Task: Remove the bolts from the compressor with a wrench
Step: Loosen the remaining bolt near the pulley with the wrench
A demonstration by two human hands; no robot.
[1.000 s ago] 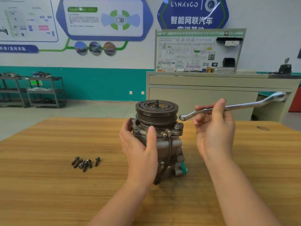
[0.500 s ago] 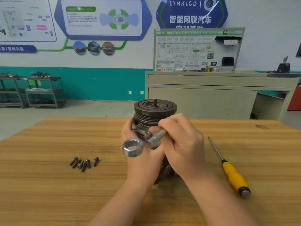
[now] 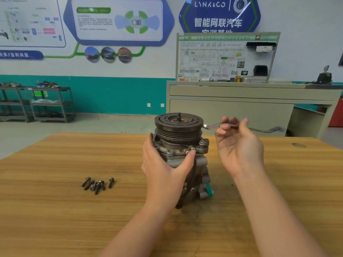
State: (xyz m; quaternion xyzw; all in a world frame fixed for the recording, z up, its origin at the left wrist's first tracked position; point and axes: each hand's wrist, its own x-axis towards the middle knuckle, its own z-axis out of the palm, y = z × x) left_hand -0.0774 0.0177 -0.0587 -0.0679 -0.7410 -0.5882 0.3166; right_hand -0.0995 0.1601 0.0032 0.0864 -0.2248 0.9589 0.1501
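Observation:
The grey compressor (image 3: 200, 164) stands upright on the wooden table (image 3: 55, 210), its dark grooved pulley (image 3: 179, 125) on top. My left hand (image 3: 165, 169) grips the front of its body just under the flange, thumb near a flange bolt (image 3: 203, 142). To the right of the pulley, my right hand (image 3: 239, 145) is raised palm-up and pinches a silver wrench (image 3: 220, 125) in its fingertips. The wrench lies level, its near end by the pulley's rim and its far end blurred out to the right. Several removed bolts (image 3: 98, 184) lie in a loose group on the table to the left.
A beige cabinet (image 3: 241, 108) with a wiring display board (image 3: 222, 56) stands behind the table. Metal shelf racks (image 3: 37, 104) line the teal wall at the far left. A dark knot (image 3: 298, 145) marks the table's far right.
The wrench was down at the compressor's front in my right hand; now it is raised to the right of the pulley. The yellow-handled screwdriver seen on the table half a second ago is out of view.

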